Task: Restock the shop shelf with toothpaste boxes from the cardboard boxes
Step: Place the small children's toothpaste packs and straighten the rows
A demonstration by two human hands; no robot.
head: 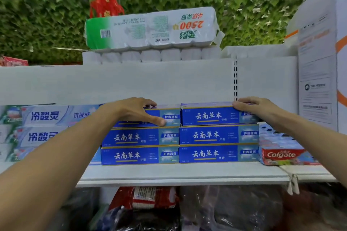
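Six blue toothpaste boxes (pixel 206 135) are stacked in two columns of three on the white shelf (pixel 184 173). The top left box (pixel 170 117) is grasped by the left hand (pixel 137 111), thumb on its front face. The top right box (pixel 208 116) is gripped at its right end by the right hand (pixel 251 107).

Six blue toothpaste boxes (pixel 217 135) just below centre, in two columns of three. Two hands: left hand (pixel 137 110) gripping the top box at 9 o'clock of the stack, right hand (pixel 251 106) gripping the top box at 3 o'clock. Three pale toothpaste boxes (pixel 45 116) stacked at 9 o'clock, others at the edge too blurred to count. One red Colgate box (pixel 281 155) at 4 o'clock. Two toilet-roll packs (pixel 150 28) at 12 o'clock, one atop the other. One red ornament (pixel 106 6) at 11 o'clock. One large white carton (pixel 319 62) at 3 o'clock.
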